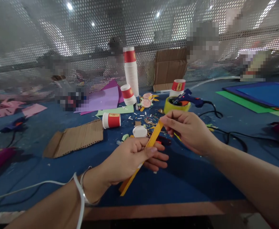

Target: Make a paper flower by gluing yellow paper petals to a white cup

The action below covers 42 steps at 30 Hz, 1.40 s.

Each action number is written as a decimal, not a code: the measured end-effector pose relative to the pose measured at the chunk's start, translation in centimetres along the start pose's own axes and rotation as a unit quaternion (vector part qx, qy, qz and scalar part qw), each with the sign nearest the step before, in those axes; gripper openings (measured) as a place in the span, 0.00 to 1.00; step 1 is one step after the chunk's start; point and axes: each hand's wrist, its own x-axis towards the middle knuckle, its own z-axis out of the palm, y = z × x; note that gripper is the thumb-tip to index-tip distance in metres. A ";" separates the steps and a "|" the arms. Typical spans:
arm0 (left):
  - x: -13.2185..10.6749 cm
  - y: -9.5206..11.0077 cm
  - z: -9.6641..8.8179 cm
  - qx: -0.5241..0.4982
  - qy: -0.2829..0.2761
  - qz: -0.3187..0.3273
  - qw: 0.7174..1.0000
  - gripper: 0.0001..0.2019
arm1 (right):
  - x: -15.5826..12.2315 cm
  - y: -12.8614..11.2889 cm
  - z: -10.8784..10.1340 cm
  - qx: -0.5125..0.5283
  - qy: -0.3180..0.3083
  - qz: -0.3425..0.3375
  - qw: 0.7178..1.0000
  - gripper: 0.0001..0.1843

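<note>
A narrow orange-yellow paper strip (155,133) runs slantwise between my two hands, above the front of the blue table. Its upper end is pinched between the thumb and fingers of my right hand (188,128). My left hand (139,154) grips it lower down under the thumb, with the other fingers extended behind it. Below the left hand the strip's lower end (127,185) shows two layers. Just beyond the hands lies a white round piece (140,131), among paper scraps. Behind my right hand a blue glue gun (189,98) rests on a yellow tape roll (176,107).
Paper cups stand in a tall stack (131,71); another cup (112,120) lies sideways by corrugated cardboard (78,138). Purple paper (103,97) and coloured sheets (261,95) lie farther back. A white cable (79,197) crosses my left wrist. A perforated metal screen (87,41) closes off the back.
</note>
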 end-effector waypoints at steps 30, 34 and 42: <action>-0.1 -0.9 0.6 0.057 0.011 0.052 0.997 0.16 | -1.1 -0.5 1.2 -0.059 -0.056 -0.025 0.996 0.20; -0.1 -1.0 0.9 0.072 0.015 0.054 0.996 0.16 | -1.1 -0.5 1.3 -0.047 -0.054 -0.023 0.997 0.20; -0.1 -0.6 0.8 0.200 0.090 0.097 0.971 0.13 | -1.1 -0.3 1.5 -0.020 -0.053 0.030 0.998 0.22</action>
